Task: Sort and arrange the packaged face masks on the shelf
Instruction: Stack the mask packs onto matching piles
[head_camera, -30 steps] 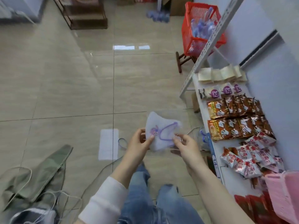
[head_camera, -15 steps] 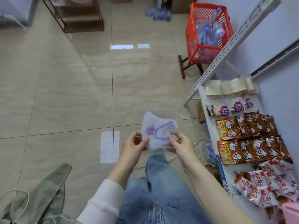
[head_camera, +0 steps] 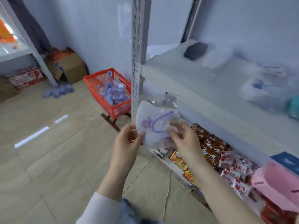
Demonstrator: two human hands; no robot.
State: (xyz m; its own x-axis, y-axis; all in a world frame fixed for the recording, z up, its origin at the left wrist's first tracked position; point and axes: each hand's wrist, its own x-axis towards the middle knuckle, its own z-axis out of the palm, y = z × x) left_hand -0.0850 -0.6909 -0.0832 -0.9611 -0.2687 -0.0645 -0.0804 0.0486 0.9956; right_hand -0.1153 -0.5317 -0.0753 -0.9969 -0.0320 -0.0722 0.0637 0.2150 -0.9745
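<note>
Head view shows the packaged face mask (head_camera: 155,125) held up in front of the shelf upright (head_camera: 137,50), pinched between both my hands. Left hand (head_camera: 127,143) grips its lower left edge with the thumb on top; right hand (head_camera: 184,138) pinches its right side, forearms reaching forward.

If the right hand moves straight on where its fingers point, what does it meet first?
Probably the grey shelf upright, beyond the packaged mask that the right hand pinches; depth is unclear.

bright, even | floor (head_camera: 40,135) glare | shelf (head_camera: 210,81) motion-blurred | edges bowed
</note>
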